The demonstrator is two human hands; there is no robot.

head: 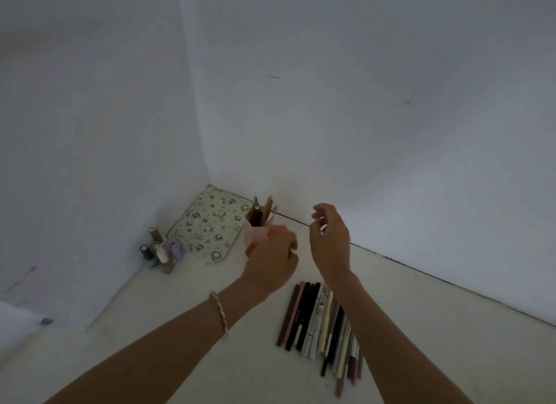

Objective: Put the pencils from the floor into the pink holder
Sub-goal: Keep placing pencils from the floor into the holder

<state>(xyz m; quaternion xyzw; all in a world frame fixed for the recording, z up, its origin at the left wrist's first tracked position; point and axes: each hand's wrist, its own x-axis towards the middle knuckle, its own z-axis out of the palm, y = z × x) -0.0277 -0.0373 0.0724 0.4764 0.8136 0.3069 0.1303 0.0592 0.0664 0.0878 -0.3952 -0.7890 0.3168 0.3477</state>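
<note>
— Two bare forearms reach in from the near edge. How many hands are at work?
— Two. The left hand (270, 254), with one braided bracelet (219, 310) on its wrist, holds the pink holder (254, 233). It curls round the near side and hides most of the holder.
— And the other?
— The right hand (331, 238) hangs in the air just right of the holder, touching nothing. Its fingers (320, 208) are loosely curled and a little apart, with nothing between them.
— Where does the holder stand?
— On the floor (150, 343), at the far wall, just right of the room's corner. About four standing pencils (264, 209) poke out of its top, leaning toward the wall. Blur keeps me from an exact count.
— And the ones on the floor?
— One row of pencils (319, 322) lies near the camera, side by side and touching: black, brown, cream and pink. There are somewhere between fifteen and twenty. The right forearm covers the row's right side, so I cannot count closer.
— Anything else about?
— One flat patterned pouch (210, 223) lies in the corner, right beside the holder on its left. Five small nail polish bottles (162, 253) are bunched against the left wall, just left of the pouch.
</note>
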